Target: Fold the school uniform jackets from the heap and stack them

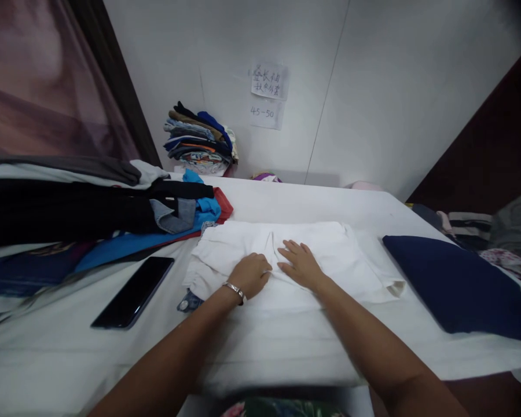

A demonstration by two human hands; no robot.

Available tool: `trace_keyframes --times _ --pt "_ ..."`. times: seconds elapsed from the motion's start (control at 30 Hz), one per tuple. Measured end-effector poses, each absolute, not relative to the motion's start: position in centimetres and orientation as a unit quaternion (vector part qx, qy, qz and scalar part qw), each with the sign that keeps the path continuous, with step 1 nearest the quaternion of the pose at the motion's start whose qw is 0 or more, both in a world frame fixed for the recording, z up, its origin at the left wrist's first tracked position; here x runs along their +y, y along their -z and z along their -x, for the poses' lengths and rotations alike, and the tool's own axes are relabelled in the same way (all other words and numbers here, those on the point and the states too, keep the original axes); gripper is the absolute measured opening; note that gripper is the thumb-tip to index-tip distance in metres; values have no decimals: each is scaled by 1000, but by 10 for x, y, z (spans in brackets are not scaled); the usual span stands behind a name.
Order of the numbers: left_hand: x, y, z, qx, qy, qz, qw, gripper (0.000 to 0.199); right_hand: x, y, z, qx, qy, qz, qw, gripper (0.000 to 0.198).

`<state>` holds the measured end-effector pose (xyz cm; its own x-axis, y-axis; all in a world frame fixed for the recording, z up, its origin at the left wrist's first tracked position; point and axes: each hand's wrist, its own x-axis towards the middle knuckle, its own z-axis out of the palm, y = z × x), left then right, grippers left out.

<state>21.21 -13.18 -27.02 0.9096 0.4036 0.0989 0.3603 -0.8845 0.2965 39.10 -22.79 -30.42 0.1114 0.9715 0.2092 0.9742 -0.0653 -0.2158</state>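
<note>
A white garment (330,272) lies spread on the white-covered table, with a gathered edge at its left; its exact kind is unclear. My left hand (249,275), with a silver bracelet at the wrist, rests near its middle with fingers curled against the cloth. Beside it, my right hand (301,265) lies flat on the same garment, fingers spread. A bit of blue denim (191,302) with a metal button peeks out from under the garment's left edge.
To the left lie a black phone (134,292) and a heap of clothes (91,211). A dark blue folded garment (455,284) lies to the right. Behind the table, a stack of folded clothes (200,142) stands by the wall, near paper notes (268,81).
</note>
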Motion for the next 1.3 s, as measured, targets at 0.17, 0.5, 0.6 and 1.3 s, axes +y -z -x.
trace_keyframes --times 0.17,0.5,0.6,1.3 --pt "-110 256 -194 217 -132 -934 252 21 -229 306 -394 -673 15 719 173 45" --pt "-123 249 -79 303 -301 -883 196 20 -232 310 -400 -666 -15 712 221 48" --pt "-131 258 -55 288 -269 -904 167 27 -238 299 -399 -663 -44 689 290 50" --pt "-120 274 -72 282 -189 -935 99 34 -302 303 -366 -793 16 575 202 24"
